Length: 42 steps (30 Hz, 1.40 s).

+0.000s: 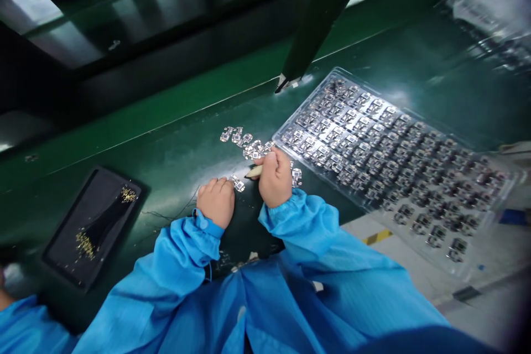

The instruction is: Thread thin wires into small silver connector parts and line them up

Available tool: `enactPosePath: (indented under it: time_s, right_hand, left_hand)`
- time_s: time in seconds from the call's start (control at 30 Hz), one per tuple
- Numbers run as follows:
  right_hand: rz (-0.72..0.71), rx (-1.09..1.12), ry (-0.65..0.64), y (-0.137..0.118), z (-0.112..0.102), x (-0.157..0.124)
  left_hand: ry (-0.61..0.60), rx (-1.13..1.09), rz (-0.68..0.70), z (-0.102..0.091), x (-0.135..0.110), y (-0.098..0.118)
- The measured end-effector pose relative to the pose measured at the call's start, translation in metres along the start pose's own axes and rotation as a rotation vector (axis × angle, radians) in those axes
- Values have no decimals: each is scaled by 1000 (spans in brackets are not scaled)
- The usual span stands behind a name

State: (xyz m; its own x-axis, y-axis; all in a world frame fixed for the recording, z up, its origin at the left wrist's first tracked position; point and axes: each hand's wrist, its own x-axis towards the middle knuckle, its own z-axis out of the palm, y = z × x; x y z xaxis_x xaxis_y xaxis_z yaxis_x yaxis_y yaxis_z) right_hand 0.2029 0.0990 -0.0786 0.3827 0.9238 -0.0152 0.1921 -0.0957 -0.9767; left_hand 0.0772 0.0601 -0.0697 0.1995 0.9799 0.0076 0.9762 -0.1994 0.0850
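On a glossy green workbench (136, 177) in a factory bay, your right fingers (271, 163) close firmly on a short, pale, tapered stick (254, 172), its tip pointing left across the bench. Your left fingers (215, 187) sit curled, their tips just beside a small silvery metal-framed piece (237, 183); whether they have hold of it, you cannot tell from this view. More silvery metal pieces (249, 146) lie loose in a straggling line just ahead of both hands, with a small cluster (296, 177) beyond your right hand. The work at this moment centres on these loose pieces, the stick's tip close beside them. Just past them, a clear plastic tray (305, 105) holds rows of similar pieces in moulded pockets. Your bright blue cuffed sleeves (302, 221) reach in from below, while a black rectangular mat (93, 227) scattered with tiny gold pins (85, 246) lies well to the left.
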Motion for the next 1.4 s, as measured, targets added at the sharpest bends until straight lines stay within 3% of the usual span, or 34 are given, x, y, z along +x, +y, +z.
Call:
enactPosePath:
  time_s: [0.27,0.43,0.5,0.6,0.73,0.8,0.87,0.93,1.0,1.07,1.17,1.23,1.4]
  right_hand:
    - [-269,-27,-3,11,7,-12]
    - [-314,-29,-5,14,8,-13]
    - [-272,7,-7,13,8,-13]
    - [-66,129,29,10,8,-10]
    - [156,250,108,0,4,-2]
    - [170,250,129,-7,0,0]
    - [159,231,157,-14,-6,2]
    - [134,193,205,-19,-17,3]
    - [130,143,244,-22,-31,5]
    - [164,67,246,-23,-50,7]
    - [177,-211,168,-21,-81,9]
    - [84,-468,49,-19,-96,10]
    - [-193,-866,-319,-18,-98,-3]
  left_hand:
    - [0,-32,-18,-1,1,1]
    - [-28,-44,-30,-3,3,1]
    - [-27,-48,-26,-3,3,1]
    - [-36,-55,-3,-6,0,2]
    - [-81,-81,106,-27,10,-7]
    - [-45,-84,35,-42,22,-22]
    - [155,-85,-250,-54,34,-41]
    - [326,-109,-445,-59,37,-58]
    - [311,-108,-459,-55,29,-68]
    - [188,-91,-366,-47,11,-67]
    - [36,-36,-207,-36,-20,-50]
    - [-17,1,-108,-33,-37,-35]
    - [-48,21,13,-33,-62,-16]
